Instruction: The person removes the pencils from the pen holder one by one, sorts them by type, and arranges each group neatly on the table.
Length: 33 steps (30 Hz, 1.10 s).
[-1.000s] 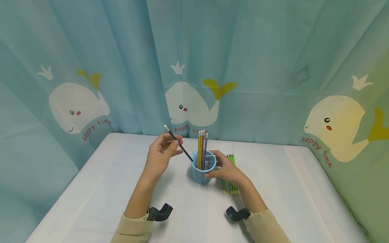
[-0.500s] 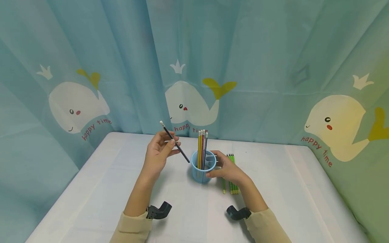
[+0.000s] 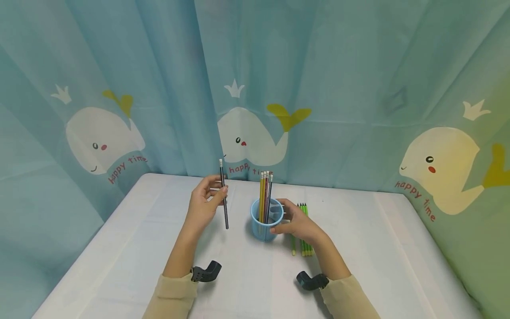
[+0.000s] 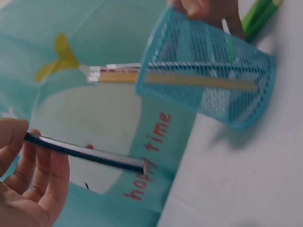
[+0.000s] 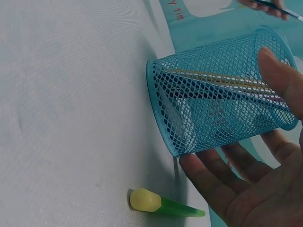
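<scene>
My left hand (image 3: 205, 201) pinches a dark pencil (image 3: 225, 208) between thumb and fingers, left of the cup. The pencil stands nearly upright, its white eraser end on top. In the left wrist view the lower end of the dark pencil (image 4: 94, 153) looks flat and unsharpened. A light blue mesh pencil cup (image 3: 263, 232) stands on the table, and my right hand (image 3: 299, 223) grips its right side. Several pencils (image 3: 264, 190), yellow, reddish and dark, stand in the cup with eraser ends up. The right wrist view shows thumb and fingers around the mesh cup (image 5: 213, 94).
Several green pencils (image 3: 306, 243) lie on the white table (image 3: 247, 283) just right of the cup, partly behind my right hand and forearm. One green pencil (image 5: 175, 208) lies close to the cup's base. A blue-green curtain (image 3: 338, 146) with whale prints hangs behind the table.
My left hand has drawn the dark pencil left, away from the cup's rim, and turned it from slanted to nearly upright. The right hand stays on the cup.
</scene>
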Each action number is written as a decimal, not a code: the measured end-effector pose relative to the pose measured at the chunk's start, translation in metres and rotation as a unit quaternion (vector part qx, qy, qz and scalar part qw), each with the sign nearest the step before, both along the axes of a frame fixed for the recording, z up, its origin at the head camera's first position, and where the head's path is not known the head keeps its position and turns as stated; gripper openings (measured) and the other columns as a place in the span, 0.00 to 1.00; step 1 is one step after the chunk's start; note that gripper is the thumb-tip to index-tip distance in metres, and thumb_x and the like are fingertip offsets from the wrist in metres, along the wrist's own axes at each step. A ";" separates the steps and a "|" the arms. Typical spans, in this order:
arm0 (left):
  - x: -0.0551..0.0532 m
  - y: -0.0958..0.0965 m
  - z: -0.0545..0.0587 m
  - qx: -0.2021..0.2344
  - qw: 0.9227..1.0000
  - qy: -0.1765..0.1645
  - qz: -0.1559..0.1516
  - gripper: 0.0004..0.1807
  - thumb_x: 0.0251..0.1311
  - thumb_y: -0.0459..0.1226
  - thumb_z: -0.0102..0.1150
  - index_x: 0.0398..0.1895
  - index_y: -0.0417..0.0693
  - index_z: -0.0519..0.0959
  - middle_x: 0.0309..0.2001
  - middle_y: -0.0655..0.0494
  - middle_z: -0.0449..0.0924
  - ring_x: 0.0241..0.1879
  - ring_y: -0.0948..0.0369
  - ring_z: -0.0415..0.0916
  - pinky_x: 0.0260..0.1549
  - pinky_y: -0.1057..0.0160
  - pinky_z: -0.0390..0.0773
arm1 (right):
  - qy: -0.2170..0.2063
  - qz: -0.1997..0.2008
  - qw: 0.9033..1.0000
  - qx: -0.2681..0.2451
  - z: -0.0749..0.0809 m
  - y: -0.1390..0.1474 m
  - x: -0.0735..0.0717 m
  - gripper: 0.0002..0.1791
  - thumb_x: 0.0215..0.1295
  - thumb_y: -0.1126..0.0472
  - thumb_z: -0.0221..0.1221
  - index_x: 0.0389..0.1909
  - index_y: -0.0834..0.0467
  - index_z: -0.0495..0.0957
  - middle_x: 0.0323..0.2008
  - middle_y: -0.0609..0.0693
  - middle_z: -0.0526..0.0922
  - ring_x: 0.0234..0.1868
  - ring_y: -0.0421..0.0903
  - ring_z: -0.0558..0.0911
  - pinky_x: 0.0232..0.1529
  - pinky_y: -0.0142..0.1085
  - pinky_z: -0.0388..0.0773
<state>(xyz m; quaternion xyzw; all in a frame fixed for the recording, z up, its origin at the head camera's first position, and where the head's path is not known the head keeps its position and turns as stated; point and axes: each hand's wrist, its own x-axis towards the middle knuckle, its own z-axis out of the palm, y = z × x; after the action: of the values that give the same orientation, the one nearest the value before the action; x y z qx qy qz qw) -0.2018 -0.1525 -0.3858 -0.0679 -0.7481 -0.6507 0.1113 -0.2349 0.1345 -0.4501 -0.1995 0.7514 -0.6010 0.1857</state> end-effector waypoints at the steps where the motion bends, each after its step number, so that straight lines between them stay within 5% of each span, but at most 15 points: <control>1: -0.002 -0.001 -0.002 -0.009 1.000 -0.004 0.005 0.18 0.70 0.31 0.56 0.61 0.42 0.73 0.51 0.42 0.77 0.43 0.55 0.80 0.40 0.65 0.85 | 0.000 0.001 1.000 0.000 0.000 0.000 0.000 0.45 0.50 0.65 0.74 0.70 0.55 0.64 0.66 0.55 0.71 0.67 0.63 0.71 0.64 0.58 0.71; 7: -0.009 -0.008 -0.015 -0.036 0.999 -0.036 0.001 0.24 0.66 0.25 0.53 0.66 0.43 0.72 0.54 0.37 0.78 0.47 0.50 0.80 0.42 0.63 0.86 | 0.002 0.007 1.000 0.002 0.000 0.000 -0.001 0.45 0.51 0.64 0.74 0.70 0.55 0.64 0.66 0.56 0.71 0.67 0.63 0.70 0.65 0.58 0.71; 13: -0.012 -0.015 -0.023 -0.070 0.995 -0.066 0.004 0.27 0.66 0.29 0.58 0.68 0.48 0.71 0.57 0.42 0.78 0.52 0.47 0.80 0.45 0.60 0.85 | 0.007 0.003 1.000 0.005 0.000 0.001 -0.001 0.44 0.51 0.64 0.74 0.69 0.55 0.65 0.66 0.55 0.72 0.66 0.63 0.71 0.64 0.58 0.72; 22: -0.019 -0.023 -0.043 -0.162 0.981 -0.100 0.047 0.27 0.64 0.33 0.64 0.67 0.48 0.72 0.55 0.45 0.78 0.48 0.51 0.80 0.37 0.62 0.81 | 0.006 0.001 1.000 0.004 -0.002 0.001 -0.002 0.43 0.50 0.65 0.74 0.69 0.55 0.66 0.64 0.55 0.74 0.66 0.60 0.72 0.65 0.59 0.70; 33: -0.024 -0.030 -0.060 -0.205 0.969 -0.122 0.062 0.21 0.63 0.33 0.63 0.59 0.43 0.77 0.52 0.42 0.81 0.47 0.47 0.81 0.42 0.54 0.84 | 0.005 0.006 1.000 -0.005 -0.001 0.001 0.000 0.43 0.51 0.65 0.73 0.68 0.55 0.66 0.63 0.56 0.74 0.65 0.60 0.72 0.65 0.59 0.69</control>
<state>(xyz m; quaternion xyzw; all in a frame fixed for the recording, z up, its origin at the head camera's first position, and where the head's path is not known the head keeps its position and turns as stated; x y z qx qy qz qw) -0.2257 -0.1830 -0.4461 0.0377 -0.8763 -0.4785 0.0428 -0.2351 0.1354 -0.4509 -0.2078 0.7481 -0.6025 0.1851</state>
